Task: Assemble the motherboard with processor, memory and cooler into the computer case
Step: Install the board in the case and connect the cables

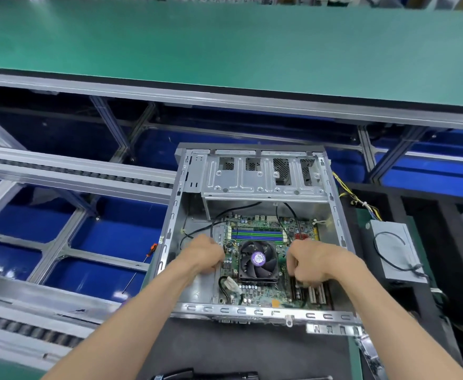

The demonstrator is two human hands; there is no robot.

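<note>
Motherboard (266, 259) lies flat in case (175, 215), cooler (257, 260) between both hands; left hand (205, 255) and right hand (311, 260) fingers curled, gripping board's 2 opposite edges.

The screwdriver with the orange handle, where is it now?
In the head view the screwdriver lies left of the computer case, outside it, on the conveyor frame, with its orange handle close to the case wall, beyond the left hand.
</note>
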